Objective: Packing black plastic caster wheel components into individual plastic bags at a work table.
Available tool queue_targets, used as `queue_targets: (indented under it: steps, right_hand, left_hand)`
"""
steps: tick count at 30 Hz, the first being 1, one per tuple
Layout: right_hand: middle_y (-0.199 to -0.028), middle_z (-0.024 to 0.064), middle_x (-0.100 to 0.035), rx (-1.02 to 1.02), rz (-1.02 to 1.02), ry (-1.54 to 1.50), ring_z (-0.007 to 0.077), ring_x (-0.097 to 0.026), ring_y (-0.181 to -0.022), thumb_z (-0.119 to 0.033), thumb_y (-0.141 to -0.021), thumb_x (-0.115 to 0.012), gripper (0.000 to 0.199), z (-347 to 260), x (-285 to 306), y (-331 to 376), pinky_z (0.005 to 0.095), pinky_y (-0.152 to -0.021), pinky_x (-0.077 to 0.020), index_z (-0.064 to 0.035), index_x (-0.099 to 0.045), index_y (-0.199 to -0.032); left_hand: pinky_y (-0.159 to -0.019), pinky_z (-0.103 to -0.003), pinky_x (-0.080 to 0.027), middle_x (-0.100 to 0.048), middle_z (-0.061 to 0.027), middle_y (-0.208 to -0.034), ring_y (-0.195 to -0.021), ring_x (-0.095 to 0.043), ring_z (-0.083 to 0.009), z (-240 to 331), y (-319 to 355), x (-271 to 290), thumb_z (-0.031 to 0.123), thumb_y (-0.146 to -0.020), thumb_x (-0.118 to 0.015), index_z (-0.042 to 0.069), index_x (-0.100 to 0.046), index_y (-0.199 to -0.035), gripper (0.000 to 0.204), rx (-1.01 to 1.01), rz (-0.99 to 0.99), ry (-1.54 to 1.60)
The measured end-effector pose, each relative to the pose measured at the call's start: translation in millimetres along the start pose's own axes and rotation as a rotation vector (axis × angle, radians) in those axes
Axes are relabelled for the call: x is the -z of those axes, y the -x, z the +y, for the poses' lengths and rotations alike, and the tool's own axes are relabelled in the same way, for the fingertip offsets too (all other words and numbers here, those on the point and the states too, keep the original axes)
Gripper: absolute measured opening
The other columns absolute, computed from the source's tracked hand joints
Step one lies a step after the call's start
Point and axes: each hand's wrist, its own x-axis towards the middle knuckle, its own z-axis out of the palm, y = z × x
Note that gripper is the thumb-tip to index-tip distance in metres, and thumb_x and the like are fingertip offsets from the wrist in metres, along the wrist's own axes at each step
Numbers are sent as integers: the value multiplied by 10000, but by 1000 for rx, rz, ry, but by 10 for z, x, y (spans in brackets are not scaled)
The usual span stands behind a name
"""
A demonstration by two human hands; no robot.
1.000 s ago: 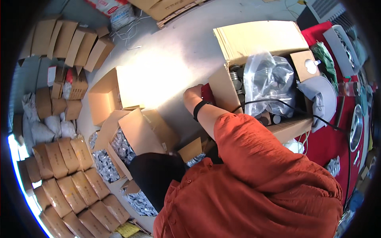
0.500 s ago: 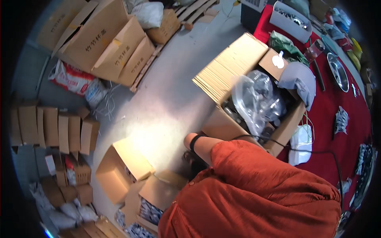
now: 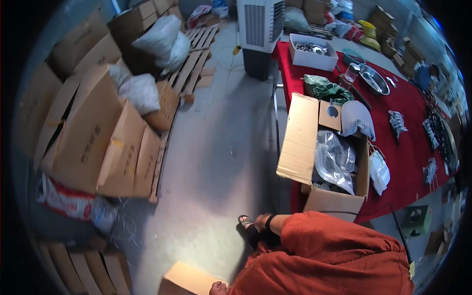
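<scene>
My right hand (image 3: 263,223), with a black band at its wrist, hangs out of a rust-red sleeve (image 3: 314,231) above my dark-trousered leg and sandalled foot (image 3: 244,221). It is small and blurred, so how its fingers lie is unclear. At the lower edge my left hand (image 3: 219,289) shows only in part, its fingers curled, close by the edge of a low open carton (image 3: 189,280). Whatever it may hold is hidden. In front of me stands a tall open carton (image 3: 337,204) with clear plastic bags (image 3: 334,157) and a grey cap (image 3: 358,119) on its rim.
A red-covered table (image 3: 393,182) stretches along the right, bearing a white box (image 3: 314,59) of small metal parts and a steel bowl (image 3: 374,80). An air cooler (image 3: 259,29) stands beyond. Large cartons (image 3: 88,132) and white sacks (image 3: 162,42) line the left by wooden pallets (image 3: 196,64).
My view has swung upward and left, so the tall carton and table sit lower and farther from the top. The left hand has come into sight at the lower edge.
</scene>
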Motion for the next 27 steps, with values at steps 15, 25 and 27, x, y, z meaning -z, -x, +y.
queue_targets:
  steps: [15,25,27]
  right_hand:
    - [-946,156,-655,10,300,-469,319,-616,-920,-258,-800,-555,256,454,2715,-1025,405,-804,-481,-68,-681,-915]
    - [-926,145,-659,-296,345,-522,334,-618,-901,-393,-838,-516,384,1814,3258,-1481,421,-809,-471,-65,-648,-989]
    - [-934,158,-653,-387,250,-548,319,-632,-861,-387,-853,-503,381,1907,3357,-1050,405,-749,-499,-64,-653,-987]
  left_hand:
    - [-494,-306,-478,-611,-95,-679,-543,-584,-179,4348,-2059,219,116,-795,-532,5,-579,-855,134,-224,-161,-351]
    - [-475,-308,-470,-603,-90,-651,-519,-573,-176,5888,-3832,504,109,-799,-519,18,-579,-819,110,-186,-301,-598]
    - [-471,-308,-468,-601,-89,-645,-515,-571,-175,6090,-4321,737,108,-800,-517,21,-578,-812,107,-200,-315,-688]
